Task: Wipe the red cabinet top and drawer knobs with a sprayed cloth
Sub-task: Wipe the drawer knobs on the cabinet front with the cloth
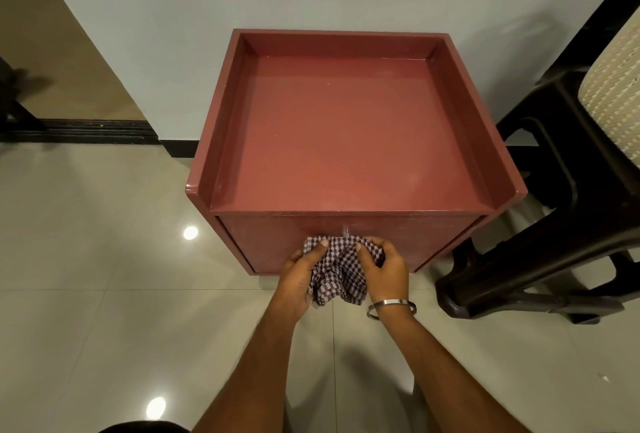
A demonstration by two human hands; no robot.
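**Cloth bunched on the drawer knob, both hands working it**

Right now the checked cloth (341, 268) sits against the near face of the red cabinet (346, 135), just below the top's front edge, wrapped up against a small pale knob (345, 230) that pokes out just above the fabric. Left hand (300, 275) grips the cloth's left side, thumb pressed over the top fold; right hand (382, 268) grips the right side, fingers curled into the fabric. Both grips are clamped on the cloth, nothing else held.

Step in hand looks like knob wiping. To do it well: cup the cloth round the knob and twist, get behind the stem too, keep a fresh fold facing the knob, and steady the drawer front so it doesn't slide. Whether a second knob sits lower can't be told; the front falls away from view.

Materials: cloth is soft woven cotton-type, purple-and-white check, crumpled and floppy. Cabinet is a boxy painted piece, smooth semi-gloss, its top recessed like a tray with raised lips on left, right and far sides. Top looks faintly streaked.

Around: glossy pale floor tiles (104, 259) with lamp glints, plain wall (173, 34) behind, dark moulded plastic stool (554, 242) on the right, metal bangle (391, 308) on the right wrist.
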